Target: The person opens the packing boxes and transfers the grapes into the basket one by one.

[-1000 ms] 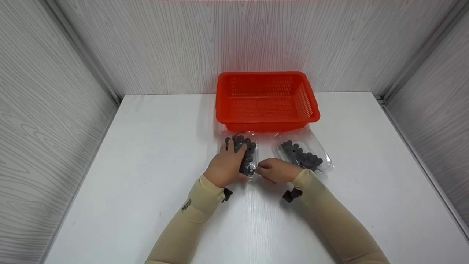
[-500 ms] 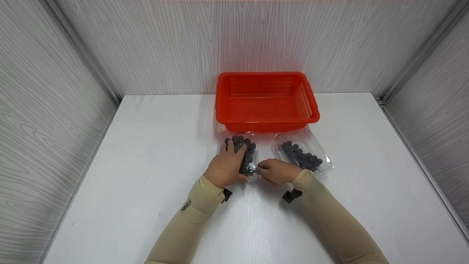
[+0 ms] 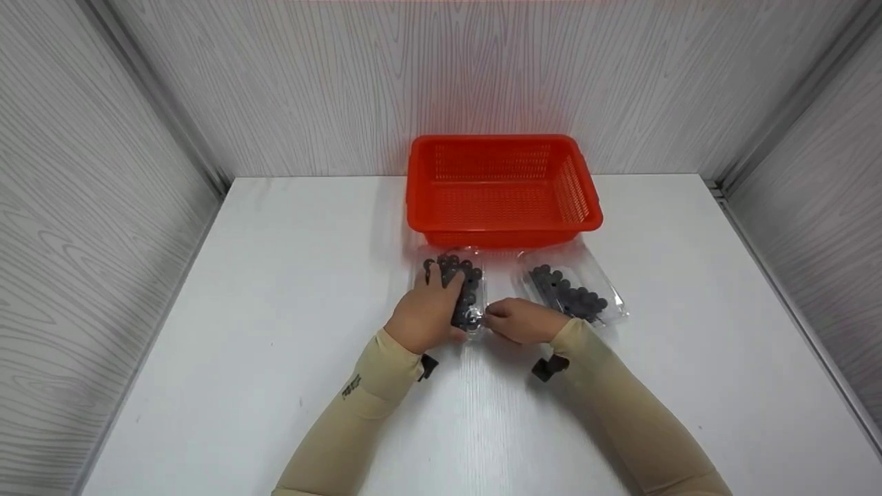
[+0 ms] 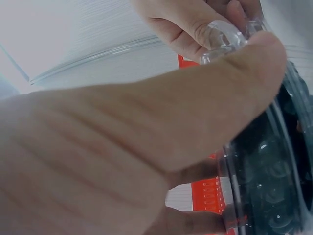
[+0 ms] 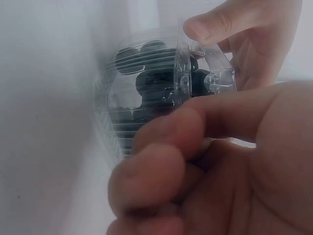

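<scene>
A clear plastic clamshell box (image 3: 470,300) of dark, round, grape-like fruit lies in front of the basket in the head view. My left hand (image 3: 425,313) grips it from the left, fingers spread over the top and thumb at the near end. In the left wrist view that thumb (image 4: 230,93) presses on the rim of the box. My right hand (image 3: 525,320) has its fingers curled at the near right corner, pinching the clear edge. Ridged side walls of the box show in the right wrist view, with the curled fingers (image 5: 146,176) partly covering them.
A second clear box (image 3: 572,293) of the same dark fruit lies at an angle to the right, just beyond my right hand. Behind both boxes stands a red slotted basket (image 3: 503,239). White panels (image 3: 331,89) enclose the white table (image 3: 296,275) at the back and sides.
</scene>
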Demonstrator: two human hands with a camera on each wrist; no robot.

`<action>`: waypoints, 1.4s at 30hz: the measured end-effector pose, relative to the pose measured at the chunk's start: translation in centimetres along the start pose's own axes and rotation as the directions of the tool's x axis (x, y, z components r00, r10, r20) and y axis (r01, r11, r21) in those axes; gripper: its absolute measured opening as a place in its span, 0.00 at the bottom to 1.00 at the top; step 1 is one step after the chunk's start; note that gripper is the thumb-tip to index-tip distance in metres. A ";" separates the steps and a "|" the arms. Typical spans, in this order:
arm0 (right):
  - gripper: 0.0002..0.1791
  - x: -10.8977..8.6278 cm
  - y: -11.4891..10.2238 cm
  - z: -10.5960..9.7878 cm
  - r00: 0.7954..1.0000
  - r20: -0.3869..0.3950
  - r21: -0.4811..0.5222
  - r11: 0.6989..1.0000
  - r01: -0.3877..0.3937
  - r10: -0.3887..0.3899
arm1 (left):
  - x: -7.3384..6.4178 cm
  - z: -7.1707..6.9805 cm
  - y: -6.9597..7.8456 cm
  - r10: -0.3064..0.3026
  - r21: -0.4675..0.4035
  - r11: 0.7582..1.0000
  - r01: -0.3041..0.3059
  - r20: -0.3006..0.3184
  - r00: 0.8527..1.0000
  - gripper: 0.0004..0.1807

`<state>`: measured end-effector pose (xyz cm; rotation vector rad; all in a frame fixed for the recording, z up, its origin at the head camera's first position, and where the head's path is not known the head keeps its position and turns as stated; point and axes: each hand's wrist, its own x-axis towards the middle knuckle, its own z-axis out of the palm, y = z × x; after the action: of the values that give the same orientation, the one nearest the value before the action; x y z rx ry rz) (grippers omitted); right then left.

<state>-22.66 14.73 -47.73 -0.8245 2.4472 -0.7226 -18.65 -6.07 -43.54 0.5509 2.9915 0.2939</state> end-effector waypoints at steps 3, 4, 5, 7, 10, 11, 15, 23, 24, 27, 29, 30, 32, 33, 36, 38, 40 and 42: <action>0.19 0.0 0.0 0.0 1.000 -0.001 0.002 1.000 0.002 -0.002 | 0.1 0.2 0.0 -0.006 0.000 1.000 0.006 0.007 1.000 0.57; 0.19 0.0 0.1 0.0 1.000 0.000 0.005 1.000 -0.001 0.001 | 0.1 0.2 0.0 -0.008 -0.003 1.000 0.008 0.012 1.000 0.57; 0.19 0.0 0.1 0.1 1.000 -0.001 0.006 1.000 -0.004 0.004 | 0.1 0.2 0.0 -0.009 -0.005 1.000 0.009 0.014 1.000 0.57; 0.18 0.0 0.1 0.0 1.000 -0.001 0.011 1.000 -0.013 0.013 | 0.1 0.2 0.1 -0.014 -0.004 1.000 0.014 0.025 1.000 0.57; 0.18 0.0 0.0 0.0 1.000 -0.003 0.013 1.000 -0.028 0.028 | 0.1 0.1 0.1 -0.017 -0.002 1.000 0.017 0.024 1.000 0.57; 0.18 0.0 0.0 0.0 1.000 -0.005 0.014 0.999 -0.029 0.029 | 0.1 0.1 0.1 -0.019 0.000 1.000 0.019 0.018 1.000 0.57; 0.18 -0.1 -0.1 0.2 0.999 0.003 0.033 0.998 -0.046 0.046 | -0.1 0.3 0.1 -0.017 0.001 1.000 0.017 0.004 1.000 0.57; 0.19 -0.2 -0.3 0.2 1.000 0.015 0.042 0.999 -0.025 0.024 | -0.4 0.4 0.0 -0.015 -0.005 1.000 0.015 -0.001 1.000 0.58; 0.19 -0.2 -0.3 0.2 1.000 0.012 0.041 0.999 -0.012 0.012 | -0.3 0.4 0.0 -0.022 -0.014 1.000 0.022 0.003 1.000 0.58; 0.20 0.0 -0.3 0.1 1.000 0.017 0.029 1.000 0.010 -0.010 | -0.3 0.3 -0.1 -0.038 -0.035 0.999 0.038 0.016 0.999 0.58; 0.20 0.0 -0.2 0.2 1.000 0.022 0.020 1.000 0.014 -0.014 | -0.3 0.4 -0.1 -0.042 -0.043 0.998 0.043 0.024 0.999 0.58; 0.20 0.1 -0.1 0.2 1.000 0.024 0.017 1.000 0.013 -0.014 | -0.3 0.4 -0.1 -0.042 -0.043 0.998 0.043 0.026 0.999 0.58; 0.19 0.1 0.0 0.3 1.000 0.021 0.010 1.000 0.012 -0.013 | -0.3 0.4 -0.1 -0.036 -0.034 0.999 0.037 0.020 0.999 0.58; 0.19 0.1 0.0 0.3 1.000 0.020 0.019 1.000 0.011 -0.011 | -0.3 0.4 -0.1 -0.035 -0.031 0.999 0.036 0.021 0.999 0.58; 0.19 0.0 0.1 0.4 1.000 0.015 0.050 0.999 -0.001 0.000 | -0.3 0.5 0.0 -0.036 -0.023 0.999 0.036 0.026 0.999 0.58; 0.19 -0.1 0.2 0.4 1.000 0.015 0.071 0.997 -0.016 0.015 | -0.2 0.5 0.1 -0.040 -0.023 0.999 0.041 0.037 0.999 0.58; 0.18 -0.1 0.3 0.3 1.000 0.012 0.077 0.997 -0.027 0.026 | 0.0 0.5 0.2 -0.045 -0.023 0.999 0.046 0.047 0.998 0.58; 0.19 0.0 0.4 0.2 0.999 0.010 0.068 0.997 -0.033 0.032 | 0.1 0.5 0.2 -0.046 -0.031 0.998 0.047 0.046 0.998 0.58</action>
<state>-22.65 14.90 -48.13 -0.7589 2.4081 -0.7839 -18.64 -5.80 -43.97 0.4774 2.9459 0.3214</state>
